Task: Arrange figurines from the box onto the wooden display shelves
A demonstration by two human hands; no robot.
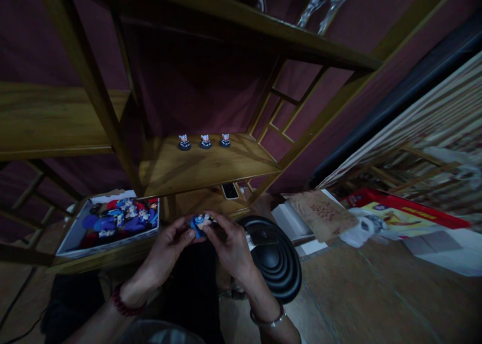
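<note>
- Head view: the left hand (175, 237) grasps a small blue-and-pale figurine (200, 224), its thumb and fingers pinching the blue side.
- The right hand (230, 246) grips the same figurine from the other side, thumb and fingers closed around its paler part, so the piece sits between both sets of fingertips in front of the shelf unit, below its middle board.
- A dark red beaded bracelet (126, 303) circles the left wrist, and a metal bangle (269, 320) the right.
- On the middle wooden shelf board (211, 169) stand three small figurines (205, 142) with dark round bases, upright in a row and apart from one another.
- Left of the hands, a white-walled cardboard box (74, 237) rests on the lower board, holding a jumble of blue, white and red figurines (128, 211).
- A smartphone (230, 191) lies on the lower board beneath the right end of the middle one.
- Beside the right forearm is a black round object with concentric ridges (276, 261).
- Farther right are a brown paper bag (320, 214), a white plastic bag (360, 229) and a red-and-yellow printed box (408, 218).
- Crinkled clear plastic wrapping (327, 2) shows on the top shelf.
</note>
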